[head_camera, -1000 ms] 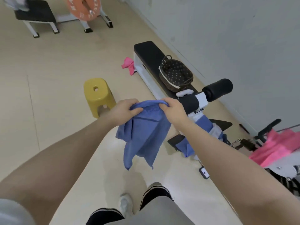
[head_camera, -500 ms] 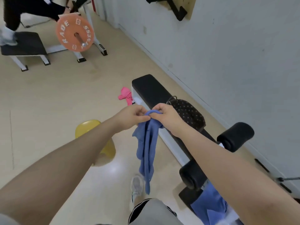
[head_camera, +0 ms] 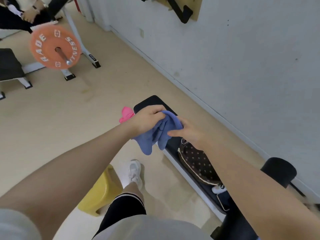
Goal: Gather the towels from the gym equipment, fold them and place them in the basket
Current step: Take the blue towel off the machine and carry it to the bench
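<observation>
The bench (head_camera: pixel 152 103) runs under and beyond both my hands, its black pad showing just past my left knuckles and carrying on beneath my right forearm. The basket (head_camera: pixel 197 163) stands on that pad directly below my right wrist; its dotted lining is all I can see of the inside, and whether any towel lies in it I cannot tell — my arm covers part of the opening.

The blue towel (head_camera: pixel 155 135) is bunched between my hands above the pad's near edge, its ends hanging loose below my left hand. It is not folded flat: I judge the fold barely begun and placement outstanding.

The pink towel (head_camera: pixel 126 115) sits just beyond my left wrist, by the bench's far corner, uncollected — gathering is therefore incomplete.

My left hand (head_camera: pixel 147 118) is closed on the towel's upper edge. My right hand (head_camera: pixel 188 131) lies against the towel's right side, thumb extended along the cloth; its fingers are hidden, so I cannot tell its grip.
</observation>
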Available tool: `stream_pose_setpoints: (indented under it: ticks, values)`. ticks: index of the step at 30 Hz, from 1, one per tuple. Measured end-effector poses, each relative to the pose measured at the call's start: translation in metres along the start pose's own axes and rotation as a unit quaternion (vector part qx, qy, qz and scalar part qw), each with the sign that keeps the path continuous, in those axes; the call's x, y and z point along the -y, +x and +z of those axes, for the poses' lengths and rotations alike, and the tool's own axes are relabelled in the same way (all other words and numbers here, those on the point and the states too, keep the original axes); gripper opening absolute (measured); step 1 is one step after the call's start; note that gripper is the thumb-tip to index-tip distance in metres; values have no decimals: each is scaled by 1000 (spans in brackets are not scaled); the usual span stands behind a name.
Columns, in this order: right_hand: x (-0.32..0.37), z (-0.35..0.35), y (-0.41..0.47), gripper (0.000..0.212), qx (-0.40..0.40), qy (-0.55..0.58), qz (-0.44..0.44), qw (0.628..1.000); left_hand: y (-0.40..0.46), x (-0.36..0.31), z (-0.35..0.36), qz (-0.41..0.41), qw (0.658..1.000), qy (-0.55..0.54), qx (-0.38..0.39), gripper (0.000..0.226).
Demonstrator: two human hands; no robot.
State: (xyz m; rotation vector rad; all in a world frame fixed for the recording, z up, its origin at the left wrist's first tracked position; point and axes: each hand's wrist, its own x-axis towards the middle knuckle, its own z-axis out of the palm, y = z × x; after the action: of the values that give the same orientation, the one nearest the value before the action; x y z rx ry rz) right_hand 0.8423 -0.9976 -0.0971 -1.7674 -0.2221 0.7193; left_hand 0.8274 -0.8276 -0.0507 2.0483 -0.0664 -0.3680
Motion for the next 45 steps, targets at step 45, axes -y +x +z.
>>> stream_pose_setpoints:
  ticks: [45]
  values:
    - [23,-26,281,9,-112,104,116,981,337,89,-166,-22,966,-86,242,34]
